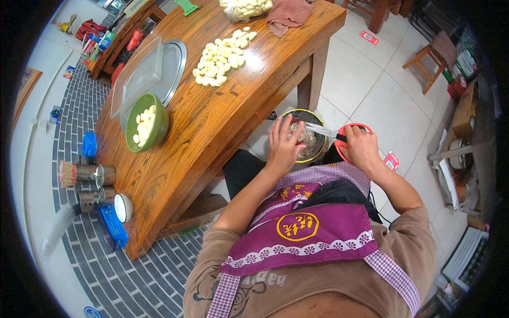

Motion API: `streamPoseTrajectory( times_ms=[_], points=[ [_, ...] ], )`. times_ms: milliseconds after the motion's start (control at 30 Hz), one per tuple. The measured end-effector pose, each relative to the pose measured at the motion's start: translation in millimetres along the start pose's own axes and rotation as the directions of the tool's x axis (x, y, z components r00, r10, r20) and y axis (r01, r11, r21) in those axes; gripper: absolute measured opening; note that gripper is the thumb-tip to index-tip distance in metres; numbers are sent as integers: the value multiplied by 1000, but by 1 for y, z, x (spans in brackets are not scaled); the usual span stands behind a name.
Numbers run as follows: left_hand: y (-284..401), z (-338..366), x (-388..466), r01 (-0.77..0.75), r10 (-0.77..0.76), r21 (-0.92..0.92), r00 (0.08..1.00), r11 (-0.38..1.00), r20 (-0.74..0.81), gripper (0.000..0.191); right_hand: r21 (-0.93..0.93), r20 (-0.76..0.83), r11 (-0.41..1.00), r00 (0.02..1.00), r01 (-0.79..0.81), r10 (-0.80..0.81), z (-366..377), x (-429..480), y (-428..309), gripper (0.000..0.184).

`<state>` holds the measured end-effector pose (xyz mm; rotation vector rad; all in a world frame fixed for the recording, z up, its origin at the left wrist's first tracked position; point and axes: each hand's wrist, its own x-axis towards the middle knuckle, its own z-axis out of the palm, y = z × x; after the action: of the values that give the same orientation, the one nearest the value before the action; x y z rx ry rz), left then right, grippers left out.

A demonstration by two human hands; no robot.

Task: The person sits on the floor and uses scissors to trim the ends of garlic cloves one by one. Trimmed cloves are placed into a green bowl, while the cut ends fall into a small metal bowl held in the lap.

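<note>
My right hand (pixel 362 149) grips red-handled scissors (pixel 326 131) by the loops, blades pointing left over a round waste bin (pixel 321 149). Above the bin, beside the scissor tips, my left hand (pixel 284 145) has its fingers spread. No object shows in it, though its palm side is hidden. Pale scraps that look like garlic skins (pixel 309 147) lie inside the bin. On the wooden table (pixel 199 131), peeled garlic cloves (pixel 218 59) form a loose pile. More cloves (pixel 145 125) fill part of a green bowl (pixel 159 129).
A clear plastic lid (pixel 137 79) leans over a round metal tray (pixel 181 59). A bag of cloves (pixel 245 8) and a pink cloth (pixel 287 16) lie at the far end. A white bowl (pixel 124 207) and toothpick holder (pixel 68 174) stand left. A wooden stool (pixel 431 57) is at right.
</note>
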<state>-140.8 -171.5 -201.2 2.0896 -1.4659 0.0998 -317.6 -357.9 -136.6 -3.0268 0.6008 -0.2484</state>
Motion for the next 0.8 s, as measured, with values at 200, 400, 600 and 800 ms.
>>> streamPoseTrajectory(
  times_ms=[200,400,600,800],
  points=[
    [-42,39,-5,196,-196,12,979,981,60,40,137,95,989,995,-49,36,47,2,28,37],
    [-63,65,0,183,-212,318,975,930,59,35,233,151,968,987,-89,54,107,-4,43,29],
    [-64,60,0,49,-213,453,924,890,318,24,290,47,946,989,-148,140,121,-5,42,28],
    [-11,-64,57,-320,374,240,898,917,-231,9,272,80,947,985,-170,154,118,-3,38,29]
  ],
)
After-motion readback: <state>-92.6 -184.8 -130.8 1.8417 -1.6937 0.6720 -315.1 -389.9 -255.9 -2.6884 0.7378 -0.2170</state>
